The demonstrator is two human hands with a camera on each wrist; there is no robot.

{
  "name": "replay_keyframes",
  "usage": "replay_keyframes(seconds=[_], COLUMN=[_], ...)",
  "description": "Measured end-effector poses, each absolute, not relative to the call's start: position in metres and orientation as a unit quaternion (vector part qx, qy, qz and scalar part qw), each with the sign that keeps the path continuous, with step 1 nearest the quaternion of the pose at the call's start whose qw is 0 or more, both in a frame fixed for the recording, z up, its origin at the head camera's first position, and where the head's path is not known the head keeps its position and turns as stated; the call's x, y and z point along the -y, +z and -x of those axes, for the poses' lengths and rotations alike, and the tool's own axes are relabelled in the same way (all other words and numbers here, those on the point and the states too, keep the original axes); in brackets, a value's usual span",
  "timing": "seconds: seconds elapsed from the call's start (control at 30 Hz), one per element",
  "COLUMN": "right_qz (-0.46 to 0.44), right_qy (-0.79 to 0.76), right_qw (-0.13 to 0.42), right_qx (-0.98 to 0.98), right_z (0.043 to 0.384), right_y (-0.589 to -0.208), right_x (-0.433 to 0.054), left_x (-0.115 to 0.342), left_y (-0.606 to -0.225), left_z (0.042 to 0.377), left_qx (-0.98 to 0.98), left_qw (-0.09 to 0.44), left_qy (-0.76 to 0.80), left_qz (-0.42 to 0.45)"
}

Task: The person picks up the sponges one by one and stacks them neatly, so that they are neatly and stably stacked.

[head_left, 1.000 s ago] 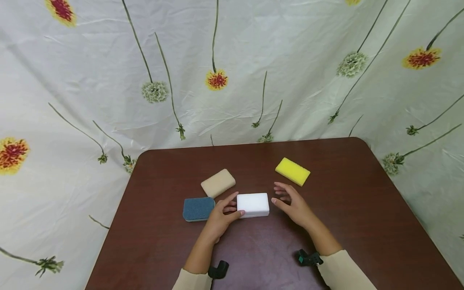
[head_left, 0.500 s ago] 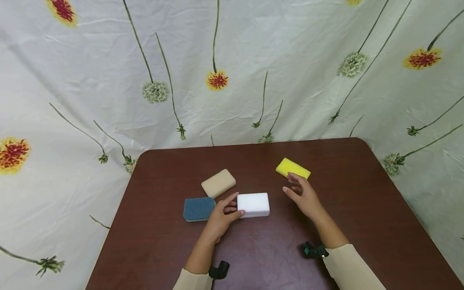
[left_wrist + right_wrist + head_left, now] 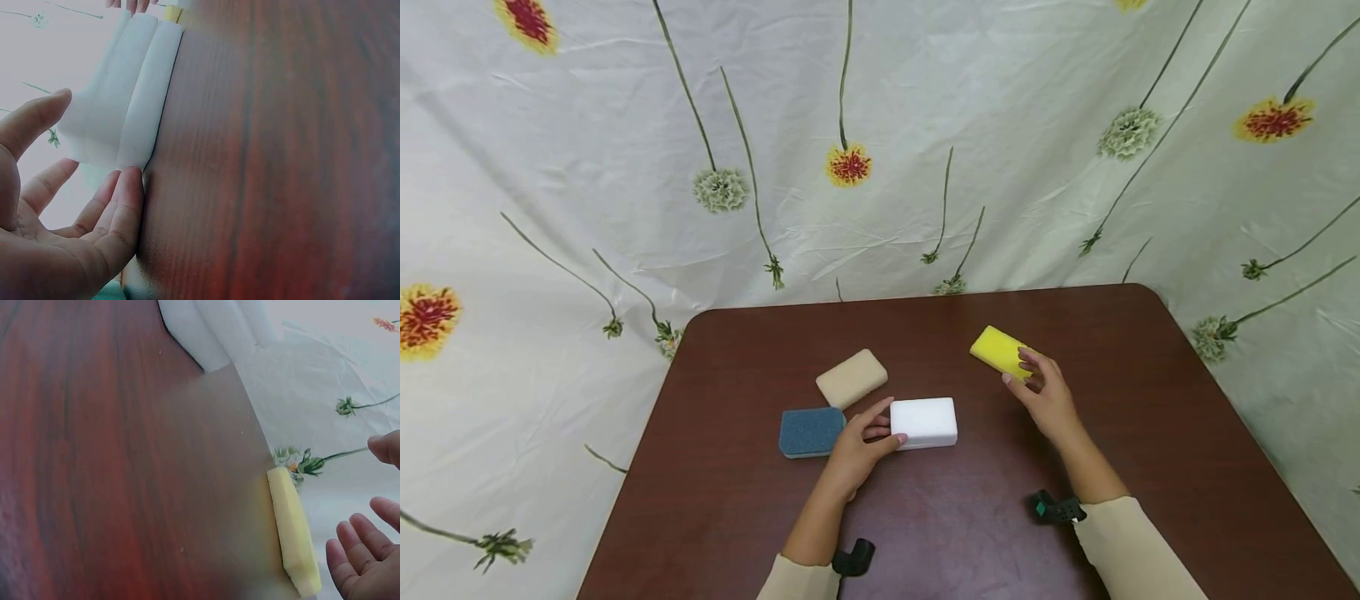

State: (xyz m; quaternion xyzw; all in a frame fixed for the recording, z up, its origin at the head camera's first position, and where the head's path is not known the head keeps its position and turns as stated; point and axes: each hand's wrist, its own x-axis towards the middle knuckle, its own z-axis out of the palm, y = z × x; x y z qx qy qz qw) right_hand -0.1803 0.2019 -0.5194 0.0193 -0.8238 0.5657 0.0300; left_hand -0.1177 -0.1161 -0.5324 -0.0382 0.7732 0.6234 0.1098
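A stack of white sponge blocks (image 3: 923,422) stands mid-table; the left wrist view shows its layers one over another. My left hand (image 3: 859,448) is at the stack's left end, fingertips touching the lower layers (image 3: 139,119) while the thumb stays spread. Farther back on the right lies a yellow sponge (image 3: 997,347), flat and angled. My right hand (image 3: 1047,402) reaches over its near right end in the head view, thumb and fingers spread. In the right wrist view these fingers (image 3: 357,550) are apart from the yellow sponge (image 3: 292,534), holding nothing.
Left of the stack lie a beige sponge (image 3: 852,379) and a blue sponge (image 3: 811,432), their corners close together. The left hand overlaps the blue one's right edge. Behind the brown table (image 3: 760,333) hangs a white flower-print cloth (image 3: 895,233).
My right hand has moved from beside the white stack, right and away, to the yellow sponge. The left hand, the stack and the other sponges stay where they were.
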Motion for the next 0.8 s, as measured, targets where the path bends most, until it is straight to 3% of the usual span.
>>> replay_keyframes(seconds=[0.3, 0.8], right_qz=[0.01, 0.065], right_qy=[0.552, 0.54], right_qw=[0.026, 0.001], right_qx=[0.833, 0.839], right_z=[0.183, 0.19], right_y=[-0.522, -0.532], right_x=[-0.211, -0.228], left_x=[0.112, 0.118], left_y=[-0.506, -0.531], left_z=[0.108, 0.117], left_qx=[-0.77, -0.764], left_qw=[0.111, 0.114], left_qy=[0.627, 0.634], left_qz=[0.037, 0.033])
